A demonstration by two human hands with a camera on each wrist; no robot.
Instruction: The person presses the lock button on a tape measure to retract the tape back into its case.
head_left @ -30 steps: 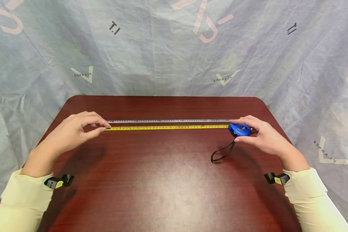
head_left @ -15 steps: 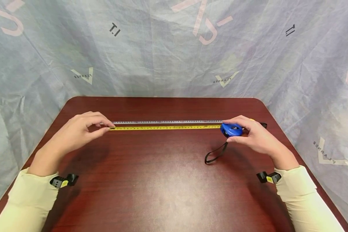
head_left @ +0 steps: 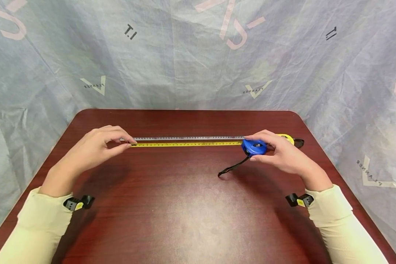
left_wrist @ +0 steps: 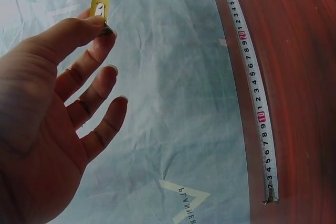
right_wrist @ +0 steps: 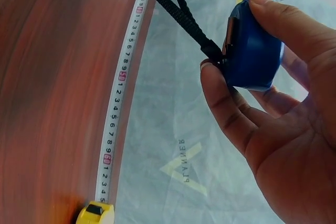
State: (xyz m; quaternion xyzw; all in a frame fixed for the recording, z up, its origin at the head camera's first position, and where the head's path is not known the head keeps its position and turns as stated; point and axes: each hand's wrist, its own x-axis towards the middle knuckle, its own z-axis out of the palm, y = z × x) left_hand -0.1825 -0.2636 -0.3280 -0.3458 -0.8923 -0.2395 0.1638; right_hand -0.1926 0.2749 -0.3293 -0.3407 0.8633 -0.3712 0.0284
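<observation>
Stretching between both hands point(head_left: 94, 148) point(head_left: 285, 152) is the yellow tape blade point(head_left: 188, 145).

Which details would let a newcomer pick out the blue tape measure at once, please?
Over the brown table, find the right hand. It grips the blue tape measure. Unlike the yellow tape measure beyond it, with a white blade, it has a yellow blade.

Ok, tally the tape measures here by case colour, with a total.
Blue-cased tape measure: 1, in the right hand, yellow blade out
Yellow-cased tape measure: 1, on the table, white blade out
Total: 2
</observation>
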